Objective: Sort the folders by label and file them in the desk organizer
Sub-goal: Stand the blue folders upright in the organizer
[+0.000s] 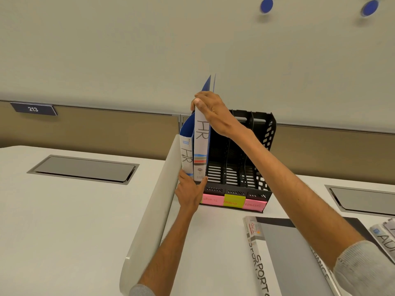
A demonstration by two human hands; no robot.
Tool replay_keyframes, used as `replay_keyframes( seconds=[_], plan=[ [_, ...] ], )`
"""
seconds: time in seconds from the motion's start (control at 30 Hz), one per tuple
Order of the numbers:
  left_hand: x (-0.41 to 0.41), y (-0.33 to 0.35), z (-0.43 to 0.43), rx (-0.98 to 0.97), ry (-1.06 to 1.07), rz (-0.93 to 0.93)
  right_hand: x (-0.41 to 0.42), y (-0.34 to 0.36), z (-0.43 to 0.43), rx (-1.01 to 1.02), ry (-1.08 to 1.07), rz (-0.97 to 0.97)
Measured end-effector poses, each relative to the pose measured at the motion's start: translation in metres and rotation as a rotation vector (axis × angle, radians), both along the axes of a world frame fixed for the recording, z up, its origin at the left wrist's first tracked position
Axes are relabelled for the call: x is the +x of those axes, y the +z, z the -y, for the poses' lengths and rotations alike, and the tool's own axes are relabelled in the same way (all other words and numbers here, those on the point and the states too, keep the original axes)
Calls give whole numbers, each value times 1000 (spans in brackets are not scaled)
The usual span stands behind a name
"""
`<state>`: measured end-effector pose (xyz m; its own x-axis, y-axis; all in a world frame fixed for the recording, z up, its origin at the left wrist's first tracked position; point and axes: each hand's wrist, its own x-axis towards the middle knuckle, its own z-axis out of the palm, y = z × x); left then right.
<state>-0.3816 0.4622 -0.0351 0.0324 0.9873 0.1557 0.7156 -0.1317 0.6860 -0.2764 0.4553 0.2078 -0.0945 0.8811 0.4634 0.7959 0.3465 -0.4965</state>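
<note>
A black desk organizer (264, 137) stands on the desk, with sticky labels SPORTS, FINANCE and ADMIN along its front. Two blue folders with white spines marked HR stand upright in its leftmost slot. My right hand (210, 110) grips the top of the taller HR folder (201, 150). My left hand (189, 192) is at the organizer's front left corner, fingers touching the bottom of the shorter HR folder (186, 157). A grey folder marked SPORTS (275, 253) lies flat in front of the organizer; under my right arm a FINANCE spine (321, 272) shows.
A folder with letters AD (386, 238) lies at the right edge. A curved grey divider (154, 210) runs along the organizer's left. Recessed grey cable hatches (85, 169) (363, 199) sit in the desktops. A partition with a 213 plate (33, 109) stands behind.
</note>
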Motion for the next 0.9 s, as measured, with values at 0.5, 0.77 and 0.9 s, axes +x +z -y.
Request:
replay_keyframes(
  seconds=[0.5, 0.77, 0.9],
  plan=[
    [-7, -17, 2, -57, -102, 306, 2, -7, -21, 59, 6, -89],
    [-9, -21, 0, -60, -109, 327, -5, -11, -37, 55, -2, -13],
    [-9, -23, -1, -70, -101, 332, -3, -11, -36, 41, -6, -27]
  ],
)
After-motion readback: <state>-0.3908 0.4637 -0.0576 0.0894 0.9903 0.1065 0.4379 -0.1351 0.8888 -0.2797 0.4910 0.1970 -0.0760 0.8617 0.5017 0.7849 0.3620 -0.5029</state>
